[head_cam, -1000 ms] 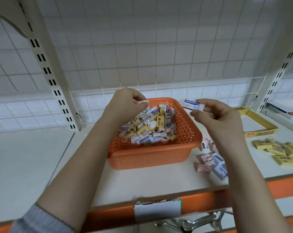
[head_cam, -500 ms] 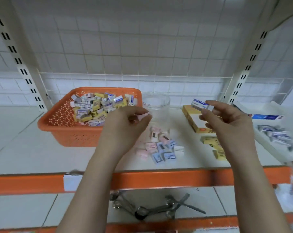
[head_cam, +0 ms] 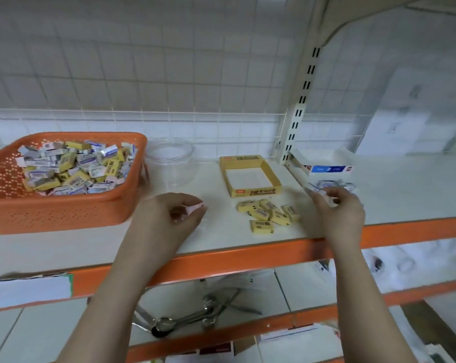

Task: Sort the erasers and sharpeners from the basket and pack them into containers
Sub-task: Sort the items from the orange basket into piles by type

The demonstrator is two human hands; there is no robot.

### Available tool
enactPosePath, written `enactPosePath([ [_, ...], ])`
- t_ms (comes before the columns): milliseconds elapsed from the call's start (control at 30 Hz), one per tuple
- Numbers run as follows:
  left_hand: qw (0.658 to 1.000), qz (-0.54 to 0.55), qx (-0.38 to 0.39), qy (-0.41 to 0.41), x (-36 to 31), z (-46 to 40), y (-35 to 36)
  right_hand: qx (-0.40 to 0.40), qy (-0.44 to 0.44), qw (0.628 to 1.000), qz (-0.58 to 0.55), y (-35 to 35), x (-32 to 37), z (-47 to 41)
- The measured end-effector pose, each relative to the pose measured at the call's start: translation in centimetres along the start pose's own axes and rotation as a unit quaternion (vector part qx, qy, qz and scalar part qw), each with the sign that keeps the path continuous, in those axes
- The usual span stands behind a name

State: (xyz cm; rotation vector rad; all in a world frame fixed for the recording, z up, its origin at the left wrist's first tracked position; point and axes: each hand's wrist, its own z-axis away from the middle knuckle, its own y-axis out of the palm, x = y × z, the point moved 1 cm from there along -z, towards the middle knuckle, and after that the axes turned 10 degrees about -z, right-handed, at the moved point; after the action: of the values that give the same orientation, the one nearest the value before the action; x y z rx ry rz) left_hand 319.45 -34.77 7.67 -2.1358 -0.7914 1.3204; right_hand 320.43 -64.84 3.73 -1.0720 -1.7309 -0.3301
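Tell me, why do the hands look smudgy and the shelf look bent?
Head view: the right hand and the white erasers under it are smeared by motion blur; the left hand is soft too; the basket is sharper; the wide lens bows the shelf edge and the post.

White shelf (head_cam: 221, 239) — orange basket (head_cam: 64, 213), clear jar (head_cam: 170, 163), yellow box (head_cam: 250, 176), loose yellow erasers (head_cam: 267, 214), white-blue box (head_cam: 324, 163).
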Motion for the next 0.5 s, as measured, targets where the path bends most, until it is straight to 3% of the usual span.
enactPosePath([
  [167, 0.999, 0.017, 0.029, 0.014, -2.4, -0.8, 2.9, -0.075, 0.036, 0.993, 0.085, -4.4, -3.2, -4.5],
  [500, 0.997, 0.01, 0.047, 0.052, -4.5, -1.6, 6.3, -0.005, 0.074, 0.98, 0.185, -5.3, -4.5, -5.2],
])
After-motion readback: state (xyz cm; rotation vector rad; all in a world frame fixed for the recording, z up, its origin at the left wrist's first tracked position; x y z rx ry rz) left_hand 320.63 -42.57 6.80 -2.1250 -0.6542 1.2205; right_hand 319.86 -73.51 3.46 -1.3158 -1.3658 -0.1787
